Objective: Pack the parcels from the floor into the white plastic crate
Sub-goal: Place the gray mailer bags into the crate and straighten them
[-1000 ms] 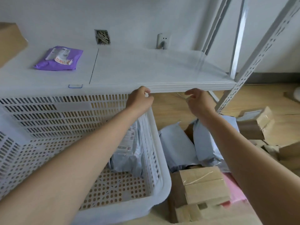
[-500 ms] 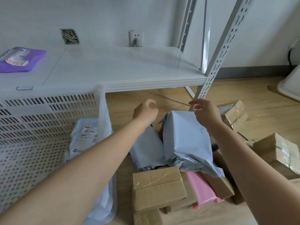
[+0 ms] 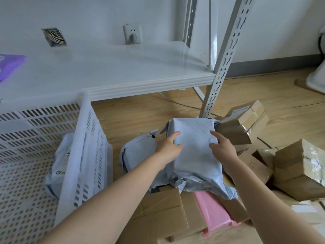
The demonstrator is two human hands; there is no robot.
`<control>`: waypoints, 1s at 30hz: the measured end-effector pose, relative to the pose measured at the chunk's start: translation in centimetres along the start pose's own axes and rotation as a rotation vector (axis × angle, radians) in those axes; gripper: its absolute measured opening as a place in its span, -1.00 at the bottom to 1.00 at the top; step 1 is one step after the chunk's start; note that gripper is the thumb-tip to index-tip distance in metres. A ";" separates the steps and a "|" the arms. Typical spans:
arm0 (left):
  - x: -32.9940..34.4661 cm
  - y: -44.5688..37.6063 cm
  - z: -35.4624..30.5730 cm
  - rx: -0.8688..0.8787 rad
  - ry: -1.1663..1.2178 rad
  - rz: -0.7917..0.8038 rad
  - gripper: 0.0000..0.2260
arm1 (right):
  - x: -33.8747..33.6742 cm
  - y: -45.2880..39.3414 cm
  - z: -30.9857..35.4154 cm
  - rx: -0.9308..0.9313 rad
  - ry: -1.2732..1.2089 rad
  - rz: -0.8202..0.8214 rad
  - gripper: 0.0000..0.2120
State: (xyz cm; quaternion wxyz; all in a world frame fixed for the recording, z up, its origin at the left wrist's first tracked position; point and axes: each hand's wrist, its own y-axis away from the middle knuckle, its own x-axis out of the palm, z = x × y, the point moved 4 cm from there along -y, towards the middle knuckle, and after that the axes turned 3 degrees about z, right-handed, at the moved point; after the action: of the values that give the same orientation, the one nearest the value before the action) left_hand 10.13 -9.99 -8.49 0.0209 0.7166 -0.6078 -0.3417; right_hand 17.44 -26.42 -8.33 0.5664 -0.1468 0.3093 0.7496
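Both hands are down on the big grey mailer [image 3: 193, 152] now, and I'm reading the grip as it lands. My left hand [image 3: 169, 148] sits on the mailer's left edge, fingers loosely curled against the plastic, thumb up over the top face. My right hand [image 3: 222, 147] is laid on the right half of the top face, fingers spread and pressing, nothing pinched that I can make out. So: two hands bracketing one parcel, neither truly closed round it yet, I'd say.

The mailer itself lies on top of the floor pile, its long axis running away from me, far end toward the shelf upright [image 3: 216, 81], near end crumpled over a pink parcel [image 3: 211, 212] and flat cardboard boxes [image 3: 158, 213]. It is right between my hands, about equally close to each.

Now the relation that matters: the white plastic crate [image 3: 84, 138] stands to the left of the mailer, its side wall just beyond a smaller grey mailer [image 3: 137, 152] that lies between them. My left arm is the crate-side arm. One grey parcel [image 3: 58, 164] already rests inside the crate against that wall. My guess is the lift goes up and leftward over the wall. More brown boxes [image 3: 299, 169] wait right of the mailer.
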 end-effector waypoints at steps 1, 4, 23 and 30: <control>0.4 -0.2 0.2 -0.014 -0.022 0.019 -0.51 | 0.1 -0.1 -0.5 0.024 -0.017 0.034 -0.52; 1.7 -0.3 0.9 -0.053 -0.085 0.079 -0.46 | 1.1 0.1 -2.1 0.080 -0.059 0.180 -0.51; -7.2 5.8 -2.8 0.238 0.130 -0.066 -0.45 | 0.0 4.9 4.8 -0.151 -0.730 0.013 -0.48; -13.6 9.3 -2.4 0.389 0.142 -0.159 -0.41 | 2.6 7.2 8.9 -0.236 -0.850 0.145 -0.50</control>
State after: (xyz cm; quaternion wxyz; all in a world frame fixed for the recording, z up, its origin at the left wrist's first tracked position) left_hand 3.03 -1.23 3.77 -0.1021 0.7750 -0.6009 -0.1673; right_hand 11.02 -20.04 -0.81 0.5685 0.1328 -0.0291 0.8113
